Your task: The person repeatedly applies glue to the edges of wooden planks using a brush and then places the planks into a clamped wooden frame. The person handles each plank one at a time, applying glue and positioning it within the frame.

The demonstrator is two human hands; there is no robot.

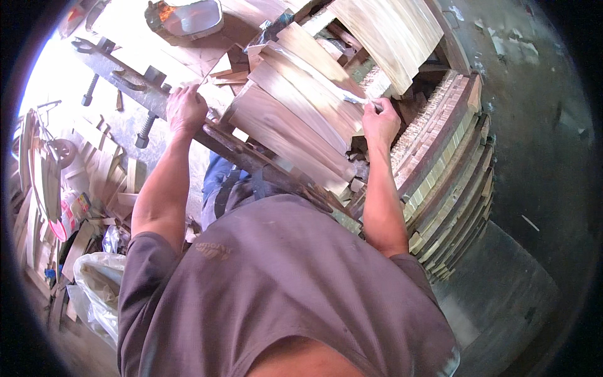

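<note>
My left hand is closed beside a long metal clamp bar that carries bolts. A thin line juts up past its fingers, but what they hold is unclear. My right hand is closed in a pinch around a small pale thing too small to name. Just left of that hand, a wooden board with a whitish edge lies over other boards. Below it, a pinkish wooden board slants along the clamp bar.
A tray of whitish liquid sits at the top. Wide wooden panels lie at upper right. Stacked wooden strips curve down the right side. Offcuts and a clear plastic bag lie at left. Dark floor stretches along the right.
</note>
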